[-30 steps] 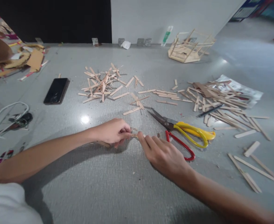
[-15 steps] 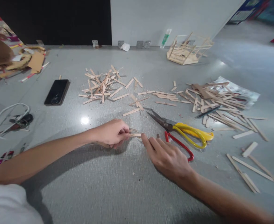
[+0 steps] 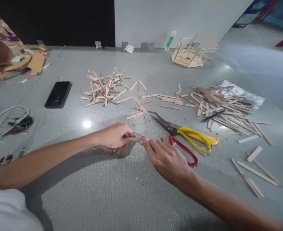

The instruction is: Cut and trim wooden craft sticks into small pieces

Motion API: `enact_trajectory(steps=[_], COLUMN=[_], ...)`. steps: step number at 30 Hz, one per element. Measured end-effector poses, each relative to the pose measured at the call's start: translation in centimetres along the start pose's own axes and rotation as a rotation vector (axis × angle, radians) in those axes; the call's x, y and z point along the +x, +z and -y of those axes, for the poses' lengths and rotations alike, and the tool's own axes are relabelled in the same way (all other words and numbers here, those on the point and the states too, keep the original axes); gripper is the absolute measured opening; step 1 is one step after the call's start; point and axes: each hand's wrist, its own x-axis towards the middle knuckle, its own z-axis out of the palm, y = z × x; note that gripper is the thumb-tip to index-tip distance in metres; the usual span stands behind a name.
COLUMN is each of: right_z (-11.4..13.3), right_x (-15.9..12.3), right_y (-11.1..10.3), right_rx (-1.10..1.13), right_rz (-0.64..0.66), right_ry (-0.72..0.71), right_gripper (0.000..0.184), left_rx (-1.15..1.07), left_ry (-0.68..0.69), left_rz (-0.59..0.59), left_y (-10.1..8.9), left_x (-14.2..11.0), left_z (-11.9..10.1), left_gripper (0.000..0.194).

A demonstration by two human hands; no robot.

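Observation:
Wooden craft sticks [image 3: 137, 139] bridge the gap between my two hands, just above the grey table. My left hand [image 3: 118, 137] is closed on their left end, with another stick end poking out below the palm. At the right end, the fingertips of my right hand [image 3: 167, 158] are closed on the sticks; the thumb is hidden beneath. How the sticks are joined cannot be made out. Right beside my right hand lie scissors [image 3: 171, 127] with dark blades and one yellow and one red handle, on top of a yellow tool [image 3: 212, 140].
Loose craft sticks [image 3: 107, 89] are heaped beyond my hands, and a larger pile [image 3: 228, 106] lies to the right with a dark pen [image 3: 213, 115]. A stick-built frame [image 3: 191, 54] and a glue tube [image 3: 171, 40] stand at the back. A phone [image 3: 58, 94] lies left.
My right hand has slid a little left along the sticks toward my left hand, so less of them shows between the fingers. My left hand holds nearly still.

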Motion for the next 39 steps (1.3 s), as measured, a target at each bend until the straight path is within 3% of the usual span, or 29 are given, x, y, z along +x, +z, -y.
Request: enact_trajectory(steps=[13, 23, 39], right_z=[0.32, -0.25, -0.18], right_x=[0.02, -0.58, -0.22], right_y=[-0.59, -0.28, -0.09], right_rx=[-0.11, -0.077, -0.046], right_rz=[0.1, -0.029, 0.005], right_ry=[0.002, -0.035, -0.023], right_gripper=[0.031, 0.026, 0.03], left_rx=[-0.002, -0.009, -0.011], left_ry=[0.005, -0.016, -0.002], left_rz=[-0.008, -0.009, -0.002], left_y=[0.27, 0.16, 0.21], left_x=[0.13, 0.05, 0.13], left_z=[0.68, 0.3, 0.58], left_gripper=[0.031, 0.03, 0.032])
